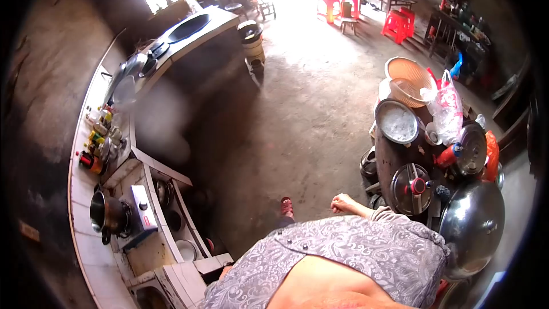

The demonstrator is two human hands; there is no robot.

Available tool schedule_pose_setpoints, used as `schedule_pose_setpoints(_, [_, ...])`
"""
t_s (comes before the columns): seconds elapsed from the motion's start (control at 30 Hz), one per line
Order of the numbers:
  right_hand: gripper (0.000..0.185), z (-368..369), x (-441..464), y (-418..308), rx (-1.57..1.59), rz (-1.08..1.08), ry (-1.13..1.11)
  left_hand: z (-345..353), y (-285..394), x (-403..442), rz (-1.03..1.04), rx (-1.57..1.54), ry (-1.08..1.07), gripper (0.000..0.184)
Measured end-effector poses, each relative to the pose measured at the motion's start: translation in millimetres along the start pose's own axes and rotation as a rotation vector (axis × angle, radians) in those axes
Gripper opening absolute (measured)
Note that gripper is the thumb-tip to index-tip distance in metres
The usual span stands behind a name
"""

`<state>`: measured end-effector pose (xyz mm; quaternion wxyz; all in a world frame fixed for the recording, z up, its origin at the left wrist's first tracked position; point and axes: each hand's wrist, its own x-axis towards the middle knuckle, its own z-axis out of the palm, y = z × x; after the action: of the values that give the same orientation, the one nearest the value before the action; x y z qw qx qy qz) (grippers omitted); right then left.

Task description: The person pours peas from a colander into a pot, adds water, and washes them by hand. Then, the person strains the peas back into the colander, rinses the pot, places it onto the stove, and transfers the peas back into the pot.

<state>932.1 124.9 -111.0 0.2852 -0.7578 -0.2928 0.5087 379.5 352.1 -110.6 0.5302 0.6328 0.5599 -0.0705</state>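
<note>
My right hand (pixel 344 203) hangs in front of my body over the floor, its fingers loosely curled, with nothing visible in them. To its right is a dark table (pixel 392 157), on which a lidded pot (pixel 412 187) with a red and black knob stands. Of my left hand (pixel 225 272), only a sliver of skin shows beside my patterned shirt, near the white counter edge; its fingers are hidden. Left of it, a steel pot (pixel 107 215) sits on a gas stove (pixel 141 209).
A metal basin (pixel 397 121), an orange basket (pixel 407 77), a plastic bag (pixel 447 109) and a large shiny metal pan or lid (pixel 474 229) crowd the right side. Bottles (pixel 98 131) line the left counter. Ahead are a bucket (pixel 251 43) and red stools (pixel 398 24) on concrete floor.
</note>
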Motion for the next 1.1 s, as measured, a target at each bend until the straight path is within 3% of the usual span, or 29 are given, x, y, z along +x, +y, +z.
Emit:
schedule_pose_setpoints(0.07, [0.024,-13.7,25.8,-1.3,-0.201,-0.146,0.061,-28.1,35.4,51.8,-0.065,-0.166,-0.04,0.028])
schedule_pose_setpoints(0.1, [0.027,-15.1,34.4,-15.7,-0.318,0.07,0.171,-42.2,53.2,76.0,-0.114,-0.284,-0.077,0.028])
schedule_pose_setpoints(0.2, [0.029,-44.0,70.0,-45.2,-0.289,0.03,0.208,-75.5,126.6,148.1,-0.147,-0.453,-0.179,0.029])
schedule_pose_setpoints(0.3, [0.031,-80.2,107.0,-55.7,-0.24,0.004,0.269,-92.3,283.3,162.7,0.012,-0.29,-0.02,0.031])
schedule_pose_setpoints(0.33, [0.03,-95.6,106.0,-78.0,-0.158,0.035,0.287,-102.3,289.4,204.2,0.03,-0.208,-0.19,0.031])
schedule_pose_setpoints(0.4, [0.027,-119.1,129.4,-94.5,0.048,0.194,0.333,-104.9,307.9,277.1,0.186,-0.04,-0.296,0.031])
schedule_pose_setpoints(0.5, [0.024,-150.6,163.6,-98.9,0.077,0.275,0.356,-98.9,363.2,346.4,0.502,0.405,-0.169,0.034])
schedule_pose_setpoints(0.6, [0.024,-189.1,198.8,-95.2,0.014,0.236,0.35,-92.0,478.3,353.4,0.376,0.607,-0.156,0.037])
schedule_pose_setpoints(0.73, [0.027,-239.5,263.9,-54.8,-0.209,0.131,0.414,-69.9,522.1,453.4,0.41,0.617,-0.214,0.045])
schedule_pose_setpoints(0.77, [0.028,-249.8,283.5,-37.4,-0.181,0.141,0.425,-63.4,564.7,434.9,0.232,0.536,-0.185,0.047])
schedule_pose_setpoints(0.9, [0.025,-330.4,346.9,-26.0,-0.251,0.252,0.429,-50.9,606.4,496.4,0.303,0.523,-0.192,0.046])
schedule_pose_setpoints(1.0, [0.021,-401.1,353.9,-102.0,0.067,0.328,0.428,-50.7,657.2,507.2,0.247,0.523,-0.157,0.046])
schedule_pose_setpoints(1.07, [0.018,-435.6,380.3,-109.8,0.097,0.306,0.435,-52.1,698.5,506.2,0.179,0.434,-0.127,0.044])
schedule_pose_setpoints(1.1, [0.018,-449.1,403.8,-100.1,0.177,0.314,0.449,-54.1,678.8,543.5,0.312,0.475,-0.169,0.044])
